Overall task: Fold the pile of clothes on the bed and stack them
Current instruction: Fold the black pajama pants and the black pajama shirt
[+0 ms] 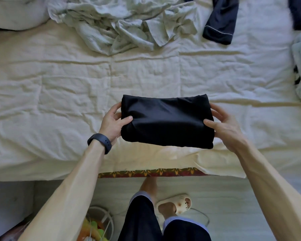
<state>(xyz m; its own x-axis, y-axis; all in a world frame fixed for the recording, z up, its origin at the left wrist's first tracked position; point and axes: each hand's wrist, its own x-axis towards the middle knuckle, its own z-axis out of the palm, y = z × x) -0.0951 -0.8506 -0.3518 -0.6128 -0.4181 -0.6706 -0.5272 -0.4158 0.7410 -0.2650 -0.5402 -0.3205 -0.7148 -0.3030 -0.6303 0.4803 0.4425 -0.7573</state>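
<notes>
I have the folded black fabric bundle (pixel 167 121) gripped at both ends. The left hand (pixel 112 121), wearing a dark wristband (pixel 101 141), curls its thumb over the top with fingers underneath, and the right hand (pixel 222 126) pinches the other end the same way. The bundle is over the front edge of the cream quilted bed (pixel 59 93); I cannot tell whether it touches. Beyond it lie a crumpled pale green garment (pixel 122 23) and a navy white-piped garment (pixel 221 23).
</notes>
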